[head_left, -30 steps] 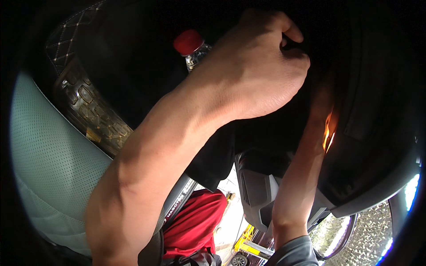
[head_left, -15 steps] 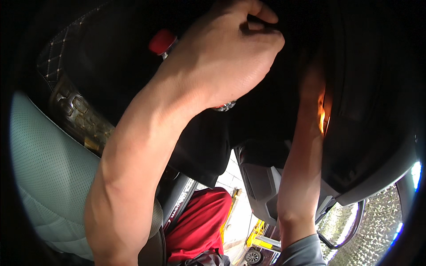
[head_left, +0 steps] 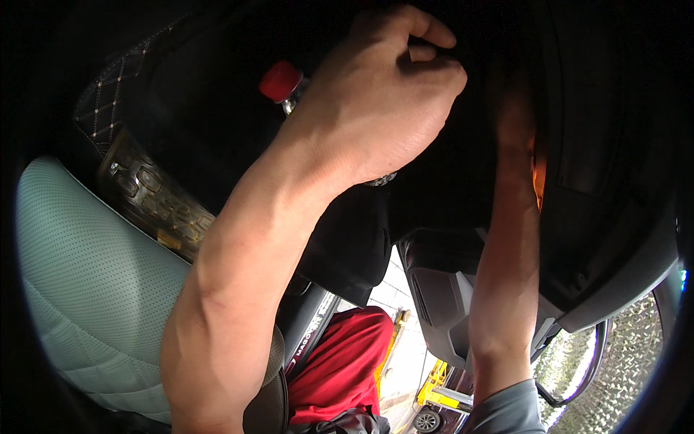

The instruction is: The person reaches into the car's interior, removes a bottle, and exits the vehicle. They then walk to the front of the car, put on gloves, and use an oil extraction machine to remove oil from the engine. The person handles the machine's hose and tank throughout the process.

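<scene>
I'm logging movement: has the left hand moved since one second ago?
Yes: the left hand has shifted up and left in the picture, judged against the green seat.

A pale-green seat [head_left: 90,278] curves leftward — yellow metalwork [head_left: 431,393] near a wheel [head_left: 427,421].

the left hand [head_left: 394,98] is at upper middle, its forearm slanting up from lower left. partly behind that forearm is a bottle [head_left: 280,81], its cap left of the wrist. the right hand [head_left: 517,116] lies right of the left hand. left of the left forearm is a seat [head_left: 101,282]; a strip [head_left: 148,188] runs along its upper edge, below an upholstery panel [head_left: 108,108]. low between the forearms is a trouser leg [head_left: 343,362]. right of it, a car wheel [head_left: 427,420] sits below a trim panel [head_left: 437,293].
</scene>
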